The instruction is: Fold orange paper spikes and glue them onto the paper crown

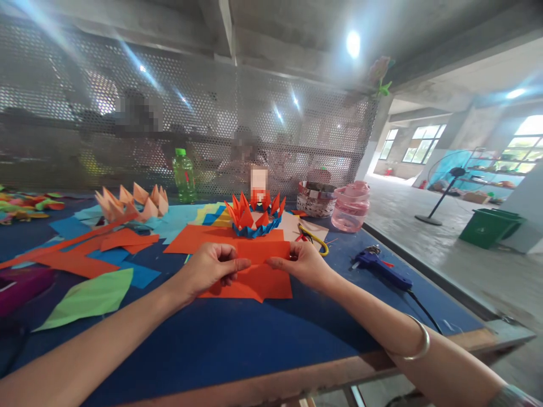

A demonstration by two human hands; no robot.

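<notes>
Between my two hands is a piece of orange paper (258, 252), held up just above the table. My left hand (217, 264) pinches its left end between thumb and curled fingers. At the other end, my right hand (303, 263) grips it the same way. More orange sheets (254, 285) lie flat beneath and behind it. Just beyond my hands stands a folded paper lotus (257, 220) with orange points and a blue zigzag base. A peach folded paper flower (131, 203) sits farther left.
Loose coloured sheets and a green paper leaf (91, 295) cover the left side. Yellow-handled scissors (316, 237), a blue glue gun (384, 270) with a cord, a pink plastic jug (350, 208) and a woven basket (316, 198) are at right. A green bottle (183, 176) stands before the perforated screen.
</notes>
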